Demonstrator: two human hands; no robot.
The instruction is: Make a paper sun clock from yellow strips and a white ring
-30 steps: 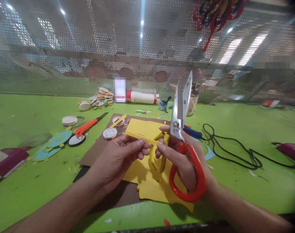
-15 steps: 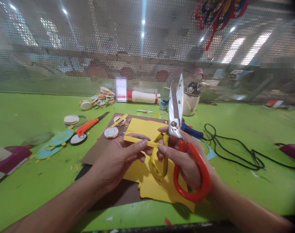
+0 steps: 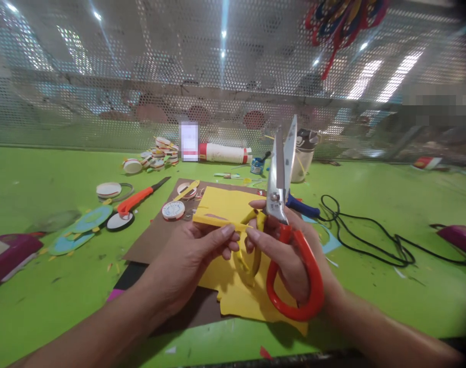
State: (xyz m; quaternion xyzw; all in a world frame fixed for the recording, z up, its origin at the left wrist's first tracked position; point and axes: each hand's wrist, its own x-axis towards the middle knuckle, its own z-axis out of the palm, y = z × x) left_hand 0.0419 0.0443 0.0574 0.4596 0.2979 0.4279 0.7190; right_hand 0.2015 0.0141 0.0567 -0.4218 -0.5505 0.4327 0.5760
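A narrow yellow foam-like strip (image 3: 212, 222) is pinched between my two hands, above yellow sheets (image 3: 233, 199). My left hand (image 3: 186, 255) grips it with thumb and fingers near its middle. At its right end, my right hand (image 3: 294, 263) presses thumb against finger. That same hand also carries large scissors (image 3: 275, 200), blades upward and slightly parted. One scissor loop is red; the other is yellow and hangs below the fingers. Under the yellow sheets lies a brown sheet (image 3: 148, 240).
An orange-handled knife (image 3: 138, 199) and blue ring-shaped cutouts (image 3: 90, 221) lie left. Round white pieces (image 3: 163, 153) are heaped at the back, near a white roll (image 3: 225, 153) and a blue jar (image 3: 257, 165). A black cord (image 3: 371, 225) loops across the right side.
The scissors have tilted slightly, their tips moving right and the red loop left. Both hands keep their pinch on the yellow strip. The view has shifted a little.
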